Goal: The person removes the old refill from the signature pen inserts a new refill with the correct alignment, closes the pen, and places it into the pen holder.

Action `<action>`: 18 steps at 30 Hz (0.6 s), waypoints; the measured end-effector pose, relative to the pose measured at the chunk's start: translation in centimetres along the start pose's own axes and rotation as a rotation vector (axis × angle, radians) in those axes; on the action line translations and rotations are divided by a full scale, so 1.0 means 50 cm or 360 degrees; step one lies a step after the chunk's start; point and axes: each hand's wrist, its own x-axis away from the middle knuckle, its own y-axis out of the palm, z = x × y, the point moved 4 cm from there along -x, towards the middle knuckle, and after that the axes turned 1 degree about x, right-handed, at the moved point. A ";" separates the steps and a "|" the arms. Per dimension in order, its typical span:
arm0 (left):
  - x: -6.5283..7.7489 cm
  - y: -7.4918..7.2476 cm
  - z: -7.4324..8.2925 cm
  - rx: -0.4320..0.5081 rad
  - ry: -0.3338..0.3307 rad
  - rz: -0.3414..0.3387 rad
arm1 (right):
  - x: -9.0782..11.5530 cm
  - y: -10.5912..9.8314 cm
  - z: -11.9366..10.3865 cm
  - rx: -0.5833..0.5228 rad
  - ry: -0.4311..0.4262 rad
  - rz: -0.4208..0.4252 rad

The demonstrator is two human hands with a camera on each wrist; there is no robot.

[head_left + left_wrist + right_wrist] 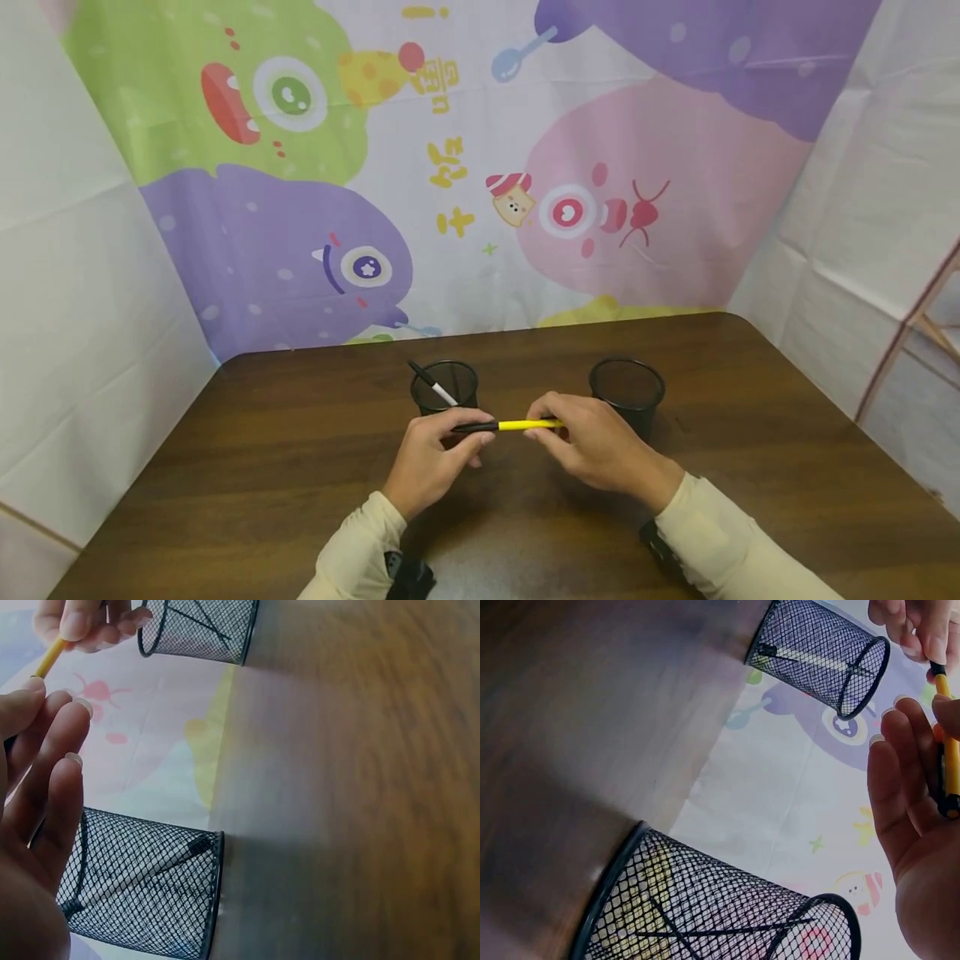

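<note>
The yellow-and-black pen (516, 426) lies nine-to-three o'clock, the left hand (429, 460) pinching its black end, the right hand (603, 442) its yellow.

In the head view, the left hand (429, 457) and right hand (606, 442) cover parts of the yellow-and-black pen (517, 425), and each hides some of the mesh cup beyond it, left (477, 390) and right (647, 420). Crossing dark lines (676, 930) in the right cup are too unclear to identify. The left sleeve (358, 542) and right sleeve (731, 533) are cut off below; the tabletop (360, 795) blurs in both wrist views.
</note>
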 end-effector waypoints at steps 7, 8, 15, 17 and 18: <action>0.002 0.002 -0.003 0.0002 -0.0035 -0.0064 | 0.004 0.000 0.000 -0.0007 0.0014 -0.0013; 0.002 0.002 -0.004 0.0009 -0.0050 -0.0079 | 0.004 0.000 0.000 -0.0004 0.0012 -0.0013; 0.003 0.001 -0.012 0.0027 -0.0160 -0.0160 | 0.005 0.004 0.000 -0.0008 0.0021 -0.0025; 0.003 0.000 -0.014 0.0028 -0.0183 -0.0166 | 0.005 0.005 0.000 -0.0008 0.0026 -0.0033; 0.003 0.000 -0.014 0.0025 -0.0187 -0.0166 | 0.005 0.005 0.000 -0.0005 0.0028 -0.0033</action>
